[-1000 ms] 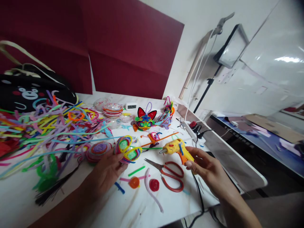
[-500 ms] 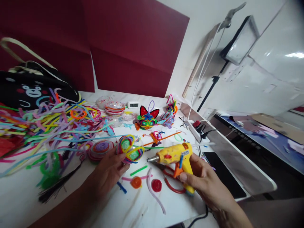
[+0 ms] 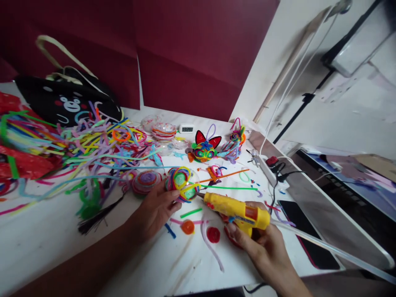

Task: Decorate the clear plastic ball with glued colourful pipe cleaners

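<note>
At the far left of the table (image 3: 62, 255) lies a red plastic bag (image 3: 34, 163) with a bundle of fuzzy sticks on it, and behind it a black bag (image 3: 69, 103) with a printed face leans near the dark red board (image 3: 201, 53). Right of these spreads a tangled heap of fuzzy sticks (image 3: 107, 140), with a black tassel (image 3: 99, 220) on its near side. A round coil (image 3: 146, 181) with a purple middle sits just left of the ball (image 3: 182, 184), which is at the middle of the table, gripped by the fingers of the left hand (image 3: 159, 208). Farther back stand a clear bowl (image 3: 163, 132) with coloured bands, a small clock (image 3: 186, 129) and a figure with red ears (image 3: 205, 147). Near the hands lie an orange coil (image 3: 187, 227), a red coil (image 3: 213, 234) and a lilac strip (image 3: 213, 249). The right hand (image 3: 267, 243) has its fingers closed around the handle of a yellow glue gun (image 3: 236, 209), its nozzle right by the ball; whether they touch cannot be told. Hand and gun partly cover a red handle (image 3: 231, 238) on the table. Farther right are a power strip (image 3: 270, 171) and a phone (image 3: 309, 235), with a long clear rod (image 3: 334, 247) from behind the gun crossing over the phone
</note>
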`<act>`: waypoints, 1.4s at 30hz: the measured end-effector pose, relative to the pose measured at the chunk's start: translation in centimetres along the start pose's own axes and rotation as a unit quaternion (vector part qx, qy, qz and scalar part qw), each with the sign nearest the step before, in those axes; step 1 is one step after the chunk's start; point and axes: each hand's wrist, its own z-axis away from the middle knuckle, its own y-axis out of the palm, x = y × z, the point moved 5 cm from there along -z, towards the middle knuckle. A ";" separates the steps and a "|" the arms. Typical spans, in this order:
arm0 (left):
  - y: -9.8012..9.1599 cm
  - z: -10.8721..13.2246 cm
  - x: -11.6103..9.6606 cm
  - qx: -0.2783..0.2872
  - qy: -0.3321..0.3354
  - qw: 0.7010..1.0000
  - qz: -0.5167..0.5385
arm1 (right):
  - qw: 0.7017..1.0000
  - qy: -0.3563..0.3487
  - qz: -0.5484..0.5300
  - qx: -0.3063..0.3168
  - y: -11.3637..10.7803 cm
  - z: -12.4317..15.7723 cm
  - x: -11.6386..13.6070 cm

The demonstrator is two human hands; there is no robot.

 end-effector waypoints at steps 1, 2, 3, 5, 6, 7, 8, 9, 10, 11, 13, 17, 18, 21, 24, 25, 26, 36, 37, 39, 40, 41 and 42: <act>0.1 0.0 -0.1 0.005 0.006 1.000 0.001 | 1.000 -0.012 0.011 0.001 0.1 0.0 0.0; 0.2 0.0 -0.1 0.009 0.011 1.000 0.001 | 1.000 -0.023 0.021 0.002 0.2 0.0 0.1; 0.3 0.0 -0.1 0.011 0.015 1.000 0.001 | 0.999 -0.032 0.029 0.006 0.3 0.1 0.1; 0.4 0.1 -0.2 0.013 0.017 1.000 0.001 | 0.998 -0.041 0.043 0.011 0.6 0.3 0.2; 0.4 0.1 -0.2 0.014 0.018 1.000 0.000 | 0.998 -0.044 0.052 0.015 0.8 0.4 0.2; 0.5 0.2 -0.2 0.016 0.020 1.000 -0.003 | 0.997 -0.047 0.064 0.015 1.0 0.5 0.2; 0.5 0.2 -0.2 0.019 0.022 1.000 -0.005 | 0.995 -0.053 0.080 0.010 1.1 0.7 0.2; 0.5 0.2 -0.2 0.021 0.023 0.999 -0.009 | 0.993 -0.064 0.099 0.002 1.1 0.8 0.2; 0.5 0.2 -0.2 0.023 0.027 0.999 -0.012 | 0.990 -0.076 0.119 -0.007 1.1 1.0 0.1; 0.5 0.2 -0.3 0.025 0.031 0.999 -0.015 | 0.986 -0.089 0.140 -0.015 1.1 1.2 0.1; 0.5 0.1 -0.3 0.025 0.039 0.999 -0.020 | 0.977 -0.114 0.178 -0.021 1.0 1.5 0.1; 0.6 0.2 -0.4 0.013 0.040 0.999 -0.015 | 0.965 -0.137 0.224 -0.020 1.2 1.8 0.1; 0.6 0.2 -0.4 0.011 0.039 0.999 -0.012 | 0.963 -0.142 0.229 -0.024 1.3 1.8 0.3; 0.7 0.3 -0.4 0.012 0.041 0.999 -0.005 | 0.956 -0.160 0.243 -0.034 1.6 1.8 0.8; 0.8 0.3 -0.4 0.019 0.048 0.999 -0.005 | 0.953 -0.175 0.245 -0.036 1.9 1.7 1.6; 0.8 0.3 -0.4 0.020 0.047 0.999 -0.005 | 0.953 -0.181 0.241 -0.035 2.0 1.7 1.9; 0.8 0.3 -0.4 0.019 0.045 0.999 -0.005 | 0.954 -0.184 0.235 -0.034 2.1 1.6 2.1; 0.7 0.2 -0.3 0.029 0.048 0.998 -0.018 | 0.956 -0.199 0.215 -0.025 2.9 1.4 3.2; 0.7 0.2 -0.3 0.029 0.050 0.998 -0.018 | 0.956 -0.198 0.216 -0.025 3.0 1.4 3.2; 0.7 0.3 -0.4 0.028 0.054 0.998 -0.020 | 0.956 -0.197 0.214 -0.030 3.1 1.3 3.2; 0.7 0.3 -0.4 0.027 0.055 0.998 -0.022 | 0.956 -0.195 0.214 -0.034 3.1 1.3 3.1; 0.7 0.3 -0.4 0.027 0.056 0.998 -0.024 | 0.956 -0.196 0.215 -0.038 3.1 1.3 3.1; 0.7 0.3 -0.4 0.027 0.057 0.998 -0.026 | 0.955 -0.196 0.218 -0.042 3.1 1.3 3.0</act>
